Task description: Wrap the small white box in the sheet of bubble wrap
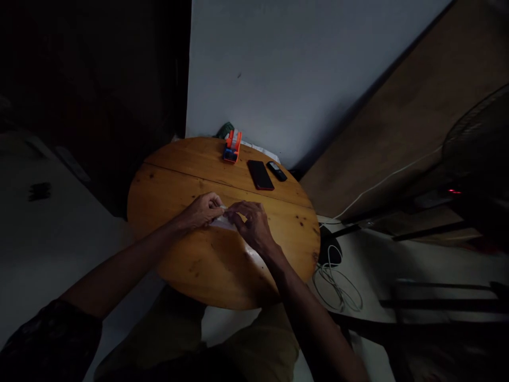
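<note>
Above the middle of the round wooden table, my left hand (203, 210) and my right hand (253, 223) meet at a small whitish, thin piece (223, 223), perhaps paper or plastic; dim light hides which. Left thumb and fingers pinch it from the left. From the right, my other hand closes on its upper edge with bent fingers, the thumb toward it. The fingers cover part of the piece, and its lower part shows pale just above the wood.
On the round wooden table (178, 183) stand an orange-and-blue tape dispenser (232, 147), a dark smartphone (260, 175) and a small black keypad phone or remote (277, 171). A pale wall (278, 69) rises behind. A white cable (336, 284) lies coiled on the floor at right.
</note>
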A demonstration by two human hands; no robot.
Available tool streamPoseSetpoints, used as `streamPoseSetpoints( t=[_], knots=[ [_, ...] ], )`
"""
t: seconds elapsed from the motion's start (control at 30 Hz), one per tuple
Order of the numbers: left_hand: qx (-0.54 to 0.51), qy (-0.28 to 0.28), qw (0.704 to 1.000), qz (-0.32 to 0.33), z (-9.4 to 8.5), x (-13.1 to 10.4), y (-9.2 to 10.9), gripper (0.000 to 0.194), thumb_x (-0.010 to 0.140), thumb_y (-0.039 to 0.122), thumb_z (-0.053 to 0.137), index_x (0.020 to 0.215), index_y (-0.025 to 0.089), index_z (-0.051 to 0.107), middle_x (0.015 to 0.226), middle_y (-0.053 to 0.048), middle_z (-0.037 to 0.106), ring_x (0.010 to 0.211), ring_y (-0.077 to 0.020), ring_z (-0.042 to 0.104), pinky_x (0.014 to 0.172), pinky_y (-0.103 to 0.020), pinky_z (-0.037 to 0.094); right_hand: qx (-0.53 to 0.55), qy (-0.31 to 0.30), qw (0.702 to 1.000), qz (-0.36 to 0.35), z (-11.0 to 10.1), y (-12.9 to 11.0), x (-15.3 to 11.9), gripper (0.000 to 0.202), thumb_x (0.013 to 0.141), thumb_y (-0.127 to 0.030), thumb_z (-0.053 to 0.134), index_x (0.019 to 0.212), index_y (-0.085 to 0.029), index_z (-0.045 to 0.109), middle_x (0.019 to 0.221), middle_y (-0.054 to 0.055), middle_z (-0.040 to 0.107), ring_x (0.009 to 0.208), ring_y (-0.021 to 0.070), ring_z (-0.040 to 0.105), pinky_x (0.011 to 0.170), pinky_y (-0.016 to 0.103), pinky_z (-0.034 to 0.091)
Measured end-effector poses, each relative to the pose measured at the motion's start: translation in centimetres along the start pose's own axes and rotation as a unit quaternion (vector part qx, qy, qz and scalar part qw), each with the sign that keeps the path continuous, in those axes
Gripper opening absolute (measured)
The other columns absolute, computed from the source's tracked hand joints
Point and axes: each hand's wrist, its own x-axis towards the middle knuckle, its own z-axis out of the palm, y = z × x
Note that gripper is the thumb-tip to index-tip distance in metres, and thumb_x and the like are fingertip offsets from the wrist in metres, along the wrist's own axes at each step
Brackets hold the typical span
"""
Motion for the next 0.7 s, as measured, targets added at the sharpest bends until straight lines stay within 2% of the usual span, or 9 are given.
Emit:
streamPoseSetpoints(
  t=[0.2, 0.43, 0.57, 0.7],
  knots=[
    [-0.025, -0.016, 0.999, -0.011, -0.2, 0.6, -0.6, 0.014, 0.077, 0.014, 0.065, 0.081, 0.02, 0.053, 0.045, 0.009, 0.053, 0.032, -0.0072, 0.043, 0.036, -0.015, 0.033, -0.059, -0.014, 0.998, -0.03, 0.4, -0.1, -0.9, 0.019, 0.096, -0.02, 0.058, 0.098, -0.026, 0.076, 0.102, 0.004, 0.078, 0.098, 0.02, 0.068, 0.091, 0.04, 0.039],
    [-0.031, -0.012, 0.999, -0.019, -0.1, 0.5, -0.3, 0.014, 0.078, 0.014, 0.066, 0.081, 0.02, 0.053, 0.044, 0.01, 0.052, 0.031, -0.0066, 0.043, 0.034, -0.015, 0.032, -0.105, 0.004, 0.994, -0.03, 1.5, -0.7, -1.7, 0.016, 0.094, -0.017, 0.059, 0.096, -0.023, 0.074, 0.103, 0.004, 0.078, 0.115, 0.024, 0.063, 0.103, 0.045, 0.033],
    [-0.023, -0.011, 0.999, -0.024, -0.2, 0.6, -0.4, 0.014, 0.079, 0.015, 0.067, 0.081, 0.019, 0.053, 0.043, 0.01, 0.051, 0.03, -0.0066, 0.043, 0.034, -0.014, 0.031, -0.136, 0.009, 0.99, -0.015, 2.0, -1.1, -1.8, 0.016, 0.096, -0.017, 0.057, 0.091, -0.021, 0.072, 0.101, 0.005, 0.078, 0.112, 0.0233, 0.064, 0.108, 0.045, 0.029],
    [-0.03, -0.012, 0.999, -0.011, -0.2, 0.6, -0.6, 0.015, 0.079, 0.015, 0.067, 0.081, 0.02, 0.053, 0.044, 0.01, 0.052, 0.03, -0.0067, 0.043, 0.034, -0.015, 0.032, -0.137, 0.016, 0.99, -0.033, 2.1, -0.8, -2.1, 0.018, 0.098, -0.018, 0.054, 0.096, -0.023, 0.072, 0.106, 0.003, 0.078, 0.106, 0.0204, 0.065, 0.108, 0.044, 0.028]
  ],
)
